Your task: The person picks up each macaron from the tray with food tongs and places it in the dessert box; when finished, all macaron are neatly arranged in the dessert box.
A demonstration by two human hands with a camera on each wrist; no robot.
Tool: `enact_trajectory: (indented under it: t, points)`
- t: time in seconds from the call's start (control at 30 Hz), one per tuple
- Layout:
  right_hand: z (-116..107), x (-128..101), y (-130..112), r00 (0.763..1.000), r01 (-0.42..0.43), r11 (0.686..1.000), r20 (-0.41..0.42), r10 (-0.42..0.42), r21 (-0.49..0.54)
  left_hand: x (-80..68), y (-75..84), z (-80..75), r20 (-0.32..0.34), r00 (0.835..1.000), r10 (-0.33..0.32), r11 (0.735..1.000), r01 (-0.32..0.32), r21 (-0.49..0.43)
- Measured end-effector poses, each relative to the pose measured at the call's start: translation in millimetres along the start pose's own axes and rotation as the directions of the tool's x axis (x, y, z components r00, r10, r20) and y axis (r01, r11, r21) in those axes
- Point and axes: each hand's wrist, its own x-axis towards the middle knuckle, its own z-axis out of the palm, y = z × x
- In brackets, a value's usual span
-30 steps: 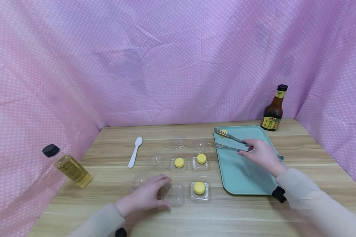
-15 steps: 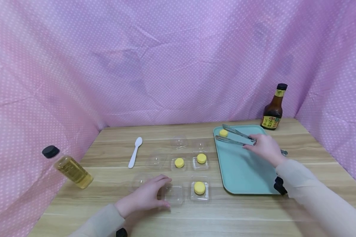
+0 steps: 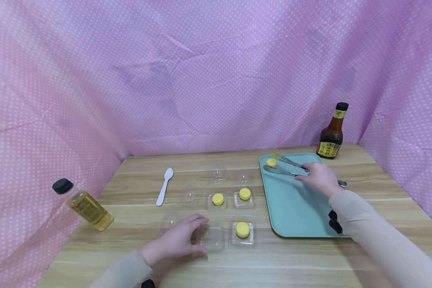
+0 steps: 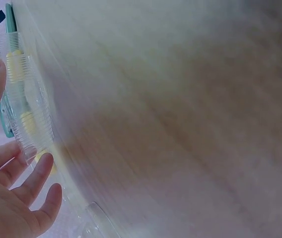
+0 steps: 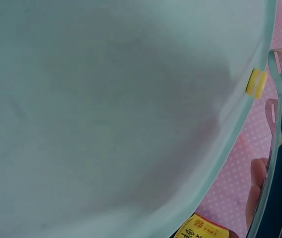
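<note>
Pink dotted cloth draped behind and to both sides of a wooden table [image 3: 309, 256].

Right hand [image 3: 318, 179] over the far part of a teal tray [image 3: 295, 208], fingers curled round the handle of metal tongs [image 3: 286, 166]. Tong tips spread on either side of a yellow macaron [image 3: 271, 162] lying in the tray's far left corner; seen from the right wrist, the slotted blades [image 5: 280, 84] just beside that macaron [image 5: 255, 82], touching or not impossible to tell.

Left hand [image 3: 178, 240] flat on the table near the front edge, fingers relaxed and straight, fingertips against an empty clear plastic box [image 3: 211, 237]; same contact in the left wrist view, fingers [image 4: 36, 183] beside the ribbed clear wall [image 4: 27, 114].

Just right of that box, another clear box holding a yellow macaron [image 3: 243, 229]. Behind these, two more boxed macarons [image 3: 217, 199] [image 3: 245, 193] side by side, with open clear lids [image 3: 217, 174] further back.

White plastic spoon [image 3: 164, 186] lying left of the boxes. Bottle of yellow liquid with a black cap [image 3: 84, 205] tilted at the table's left edge. Dark sauce bottle [image 3: 332, 134] upright behind the tray's far right corner.
</note>
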Motion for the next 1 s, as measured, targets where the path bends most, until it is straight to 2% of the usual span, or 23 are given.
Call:
enact_trajectory:
  t: [0.2, 0.6, 1.0]
  points:
    - [3.2, 3.6, 2.0, 1.0, 0.013, 1.0, -0.002, -0.013, -0.027, 0.0, -0.1, -0.3, 0.002, 1.0, 0.002, 1.0, -0.002, -0.014]
    - [1.9, 6.8, 2.3, 0.999, -0.024, 1.0, 0.043, 0.025, -0.016, -1.1, -1.1, 0.0, -0.005, 1.0, 0.004, 1.0, -0.004, -0.016]
    - [5.8, 7.4, 5.2, 0.998, -0.034, 0.999, 0.052, 0.035, -0.022, -1.3, -1.1, 1.1, 0.015, 1.0, -0.013, 0.999, 0.014, -0.029]
